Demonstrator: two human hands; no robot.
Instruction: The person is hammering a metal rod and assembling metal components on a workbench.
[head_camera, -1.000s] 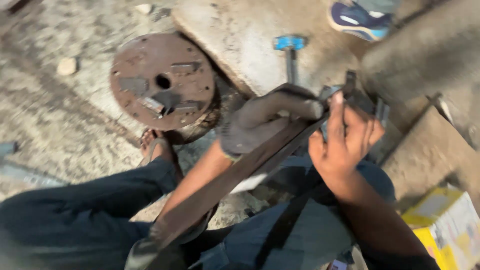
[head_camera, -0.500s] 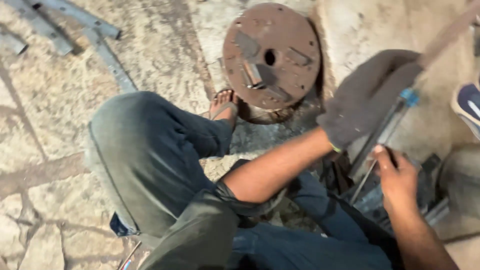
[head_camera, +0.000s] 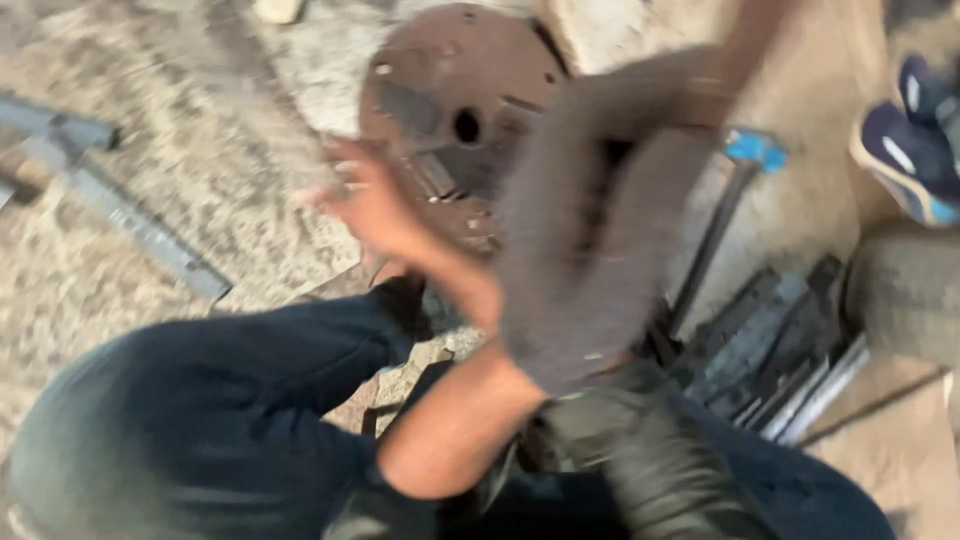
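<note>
The view is heavily motion-blurred. My left hand (head_camera: 600, 220), in a thick grey glove, sweeps across the middle of the frame above a rusty round metal disc (head_camera: 450, 90) with a centre hole; whether it grips anything is lost in the blur. A brown streak (head_camera: 745, 50) rises from the glove toward the top edge. My bare right hand (head_camera: 370, 200) reaches out to the left past the glove, fingers apart and nothing in them, over the disc's left edge. A rod-handled tool with a blue head (head_camera: 755, 150) lies just right of the glove.
A pile of dark flat metal strips (head_camera: 770, 350) lies at the right. Grey metal angle bars (head_camera: 130, 225) rest on the stone floor at the left. Another person's blue sports shoe (head_camera: 910, 150) is at the far right. My knee in dark trousers (head_camera: 200, 420) fills the lower left.
The bare right hand has let go near the blue-headed tool and swung left across the disc. The gloved left hand has moved fast across the centre. The camera has shifted.
</note>
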